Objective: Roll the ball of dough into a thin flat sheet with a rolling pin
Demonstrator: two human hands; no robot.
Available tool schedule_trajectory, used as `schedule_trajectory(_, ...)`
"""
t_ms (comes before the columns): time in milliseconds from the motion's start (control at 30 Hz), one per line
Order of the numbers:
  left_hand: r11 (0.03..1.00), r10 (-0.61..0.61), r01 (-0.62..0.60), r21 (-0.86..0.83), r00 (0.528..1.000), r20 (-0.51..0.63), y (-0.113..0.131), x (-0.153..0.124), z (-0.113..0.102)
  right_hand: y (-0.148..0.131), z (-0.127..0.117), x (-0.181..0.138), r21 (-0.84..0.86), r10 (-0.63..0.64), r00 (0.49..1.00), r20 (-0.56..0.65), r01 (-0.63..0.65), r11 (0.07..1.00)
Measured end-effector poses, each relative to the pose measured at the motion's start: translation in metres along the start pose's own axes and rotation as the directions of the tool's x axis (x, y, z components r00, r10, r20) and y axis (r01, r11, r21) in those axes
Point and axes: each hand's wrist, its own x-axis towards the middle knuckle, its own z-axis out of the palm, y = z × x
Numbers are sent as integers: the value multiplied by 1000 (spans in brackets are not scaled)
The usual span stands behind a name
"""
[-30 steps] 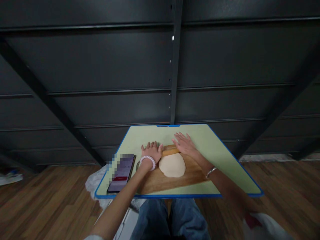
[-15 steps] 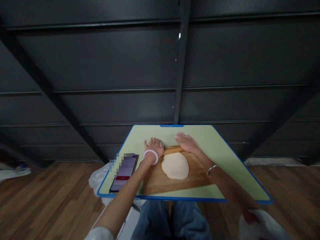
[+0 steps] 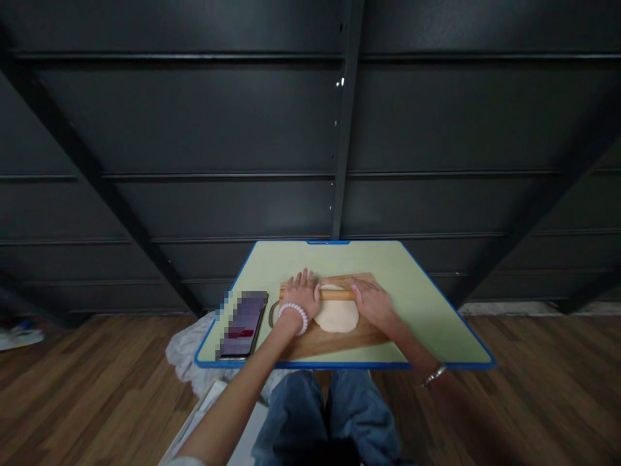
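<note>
Plainly, a red patch is shown on the lit screen of the smartphone [image 3: 250, 317], but any lettering there is too blurred to be read, and part of the phone's left side is masked by pixel blocks. The phone is laid near the left edge of the green, blue-rimmed table [image 3: 412, 278]. Just beside it, a dark loop [image 3: 272, 314] is partly hidden by the left wrist.

Flattened dough [image 3: 336, 319] is spread on the wooden board [image 3: 310, 349], and the rolling pin [image 3: 338, 295] is laid crosswise over its far part. The pin's left part is covered by the left hand [image 3: 301, 294], palm down, fingers stretched out rather than wrapped. Its right end is covered by the right hand [image 3: 373, 303]; whether those fingers are closed around it cannot be told. The board's near corners are partly blocked by the forearms.

Beyond the table, the view is closed off by dark panels [image 3: 242, 116]; crumpled white material [image 3: 189, 353] is seen below, at left.
</note>
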Motion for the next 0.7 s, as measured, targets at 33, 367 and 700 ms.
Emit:
schedule_trajectory(33,999,35,-35,-18,999,-19,-1,-4,1,-2,-4,-8,7,-31,999,-11,31,1000)
schedule_trajectory(367,983,166,-172,-56,981,-98,-2,-65,-20,-7,-26,-59,68,-151,989,-12,151,986)
schedule_trajectory(700,999,-38,42,34,994,-106,50,-117,-15,8,-38,-25,133,-392,919,44,384,914)
